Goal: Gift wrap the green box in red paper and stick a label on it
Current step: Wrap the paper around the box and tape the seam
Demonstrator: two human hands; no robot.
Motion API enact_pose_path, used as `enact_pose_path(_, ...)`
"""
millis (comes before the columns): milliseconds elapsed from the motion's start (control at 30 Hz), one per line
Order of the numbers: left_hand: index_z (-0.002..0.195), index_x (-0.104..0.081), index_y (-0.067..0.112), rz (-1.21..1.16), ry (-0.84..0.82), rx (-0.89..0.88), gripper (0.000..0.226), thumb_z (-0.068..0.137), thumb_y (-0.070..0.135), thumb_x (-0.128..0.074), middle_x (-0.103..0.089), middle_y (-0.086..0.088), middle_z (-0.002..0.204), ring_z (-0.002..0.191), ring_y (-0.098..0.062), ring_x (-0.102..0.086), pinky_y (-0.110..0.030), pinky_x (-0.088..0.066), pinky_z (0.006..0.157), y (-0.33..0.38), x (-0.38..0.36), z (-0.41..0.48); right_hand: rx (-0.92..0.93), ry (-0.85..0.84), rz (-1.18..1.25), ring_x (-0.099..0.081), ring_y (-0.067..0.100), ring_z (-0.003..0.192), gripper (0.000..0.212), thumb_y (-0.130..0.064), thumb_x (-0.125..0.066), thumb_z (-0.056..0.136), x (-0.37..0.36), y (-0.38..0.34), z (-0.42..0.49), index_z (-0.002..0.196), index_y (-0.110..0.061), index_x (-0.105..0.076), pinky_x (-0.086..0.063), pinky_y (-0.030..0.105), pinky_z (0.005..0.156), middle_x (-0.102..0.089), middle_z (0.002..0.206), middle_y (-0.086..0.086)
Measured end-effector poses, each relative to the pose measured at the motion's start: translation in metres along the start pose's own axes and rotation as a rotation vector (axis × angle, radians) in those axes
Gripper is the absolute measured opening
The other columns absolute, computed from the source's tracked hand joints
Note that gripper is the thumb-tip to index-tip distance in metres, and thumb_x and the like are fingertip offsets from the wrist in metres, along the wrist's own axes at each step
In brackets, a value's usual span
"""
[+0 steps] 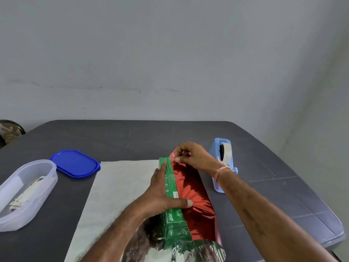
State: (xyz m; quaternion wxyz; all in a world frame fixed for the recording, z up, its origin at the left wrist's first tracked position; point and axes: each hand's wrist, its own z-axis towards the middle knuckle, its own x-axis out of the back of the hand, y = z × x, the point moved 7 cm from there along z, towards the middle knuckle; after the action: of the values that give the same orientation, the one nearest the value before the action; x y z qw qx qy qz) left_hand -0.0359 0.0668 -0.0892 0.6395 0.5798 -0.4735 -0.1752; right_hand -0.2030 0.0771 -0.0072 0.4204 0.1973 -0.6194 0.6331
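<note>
Green box [171, 178], shiny red paper [196, 197]

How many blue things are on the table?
2. A dark blue lid lies left, beside the clear tub; a light blue tape dispenser stands right of the red paper.

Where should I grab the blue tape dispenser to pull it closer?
Take the tape dispenser by its tall far end, fingers on the two flat side walls, coming from above. It stands upright on the table, and the wrist of the right hand crosses in front of its lower half.
</note>
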Motion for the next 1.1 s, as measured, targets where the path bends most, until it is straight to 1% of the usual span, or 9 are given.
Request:
enact_pose_path(167, 0.158, 0.017, 0.04, 0.014, -0.008, 0.011, 0.162, 0.041, 0.072, -0.09, 0.015, 0.012, 0.169, 0.156, -0.011, 0.005, -0.045, -0.016, 0.127, 0.0043, 0.0012, -0.0036, 0.017, -0.038, -0.015, -0.06, 0.007, 0.085, 0.006, -0.016, -0.077, 0.089, -0.0017, -0.0013, 0.0066, 0.094, -0.017, -0.074, -0.048, 0.02, 0.078, -0.068, 0.098, -0.004)
enact_pose_path(267, 0.158, 0.017, 0.04, 0.011, -0.009, 0.009, 0.16, 0.043, 0.071, -0.09, 0.016, 0.012, 0.168, 0.156, -0.011, 0.006, -0.045, -0.016, 0.127, 0.0061, 0.0012, -0.0035, 0.01, -0.056, -0.004, -0.059, 0.005, 0.087, 0.007, -0.018, -0.076, 0.09, -0.0026, 0.0004, 0.0083, 0.097, -0.016, -0.073, -0.046, 0.021, 0.078, -0.068, 0.098, -0.005)
enact_pose_path(333, 0.158, 0.017, 0.041, 0.009, -0.01, 0.007, 0.159, 0.044, 0.07, -0.09, 0.017, 0.013, 0.168, 0.156, -0.011, 0.006, -0.045, -0.016, 0.127, 0.0062, 0.001, -0.0043, 0.01, -0.064, -0.014, -0.058, 0.004, 0.083, 0.006, -0.018, -0.076, 0.091, -0.0036, 0.0002, 0.0085, 0.095, -0.017, -0.073, -0.045, 0.02, 0.076, -0.067, 0.096, -0.007)
enact_pose_path(400, 0.158, 0.017, 0.042, 0.007, -0.012, 0.008, 0.159, 0.044, 0.07, -0.09, 0.017, 0.013, 0.168, 0.156, -0.01, 0.006, -0.045, -0.017, 0.127, 0.0055, 0.0007, -0.0043, 0.012, -0.059, -0.031, -0.058, 0.002, 0.079, 0.005, -0.016, -0.076, 0.09, -0.0055, -0.0006, 0.0088, 0.092, -0.018, -0.072, -0.045, 0.016, 0.073, -0.065, 0.092, -0.011)
enact_pose_path(500, 0.158, 0.017, 0.042, -0.004, -0.006, 0.002, 0.16, 0.043, 0.07, -0.09, 0.014, 0.014, 0.168, 0.156, -0.01, 0.003, -0.045, -0.018, 0.127, 0.006, 0.0012, -0.004, 0.022, -0.023, -0.064, -0.057, 0.003, 0.08, 0.005, -0.016, -0.077, 0.089, -0.0074, -0.0035, 0.0085, 0.091, -0.015, -0.073, -0.043, 0.01, 0.07, -0.064, 0.088, -0.013)
enact_pose_path(700, 0.157, 0.014, 0.044, 0.004, -0.003, -0.01, 0.159, 0.041, 0.073, -0.091, 0.009, 0.018, 0.167, 0.156, -0.009, 0.001, -0.046, -0.02, 0.126, 0.0046, 0.0012, -0.0024, 0.016, 0.033, -0.069, -0.055, 0.001, 0.079, 0.009, -0.019, -0.078, 0.088, -0.0079, -0.0007, 0.0078, 0.094, -0.014, -0.073, -0.042, 0.014, 0.07, -0.061, 0.093, -0.012)
enact_pose_path(867, 0.158, 0.015, 0.041, 0.002, -0.006, -0.009, 0.158, 0.045, 0.068, -0.092, 0.013, 0.015, 0.168, 0.156, -0.009, 0.006, -0.044, -0.015, 0.127, 0.0058, 0.0007, -0.0027, 0.012, 0.038, -0.067, -0.056, 0.001, 0.081, 0.01, -0.019, -0.077, 0.09, -0.0082, -0.0002, 0.0063, 0.097, -0.013, -0.073, -0.045, 0.014, 0.073, -0.059, 0.093, -0.014)
enact_pose_path(967, 0.158, 0.012, 0.045, 0.005, 0.007, -0.019, 0.158, 0.041, 0.073, -0.091, 0.005, 0.017, 0.168, 0.156, -0.009, 0.0, -0.046, -0.02, 0.126, 0.0059, 0.0014, -0.002, 0.01, 0.059, -0.055, -0.057, 0.003, 0.082, 0.005, -0.019, -0.075, 0.092, -0.0088, 0.0013, 0.0062, 0.095, -0.016, -0.073, -0.045, 0.017, 0.072, -0.064, 0.099, -0.006)
enact_pose_path(1100, 0.158, 0.015, 0.042, 0.006, 0.002, -0.021, 0.156, 0.048, 0.066, -0.093, 0.012, 0.015, 0.168, 0.155, -0.008, 0.007, -0.045, -0.013, 0.128, 0.0101, 0.0014, -0.0043, 0.0, 0.078, -0.061, -0.06, 0.008, 0.086, 0.002, -0.02, -0.071, 0.094, -0.0108, 0.0036, 0.0073, 0.092, -0.018, -0.071, -0.045, 0.018, 0.073, -0.068, 0.104, 0.0)
